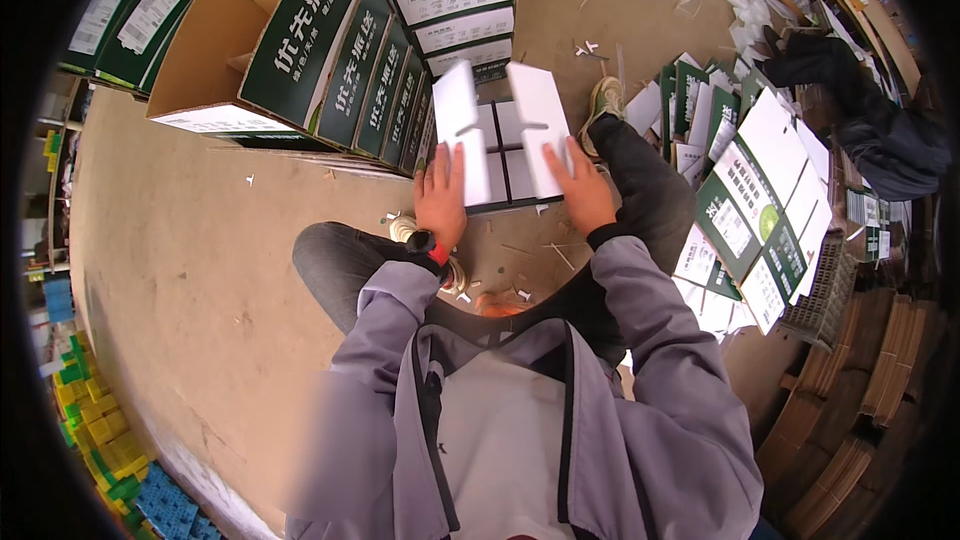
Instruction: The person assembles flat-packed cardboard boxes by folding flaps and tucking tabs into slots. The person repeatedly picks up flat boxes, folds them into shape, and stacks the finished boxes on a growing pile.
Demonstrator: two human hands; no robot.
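Between my knees stands a small carton whose inside (516, 162) shows pale squares parted by a dark cross. Two white cardboard flaps rise from it, a left flap (470, 145) and a right flap (541, 145), each with a short slit at its inner edge. Against the outer side of the left flap lies my left hand (440, 202), fingers stretched out and apart. My right hand (583, 192) rests on the right flap with its fingers spread. The upper parts of both flaps are slightly blurred.
Stacked green-and-white cartons (375, 90) stand ahead on the left, an open-topped carton (240, 50) among them. To the right lie a heap of flattened printed cartons (755, 210), a grey plastic crate (822, 285) and brown cardboard bundles (840, 400). Paper scraps (590, 48) litter the floor.
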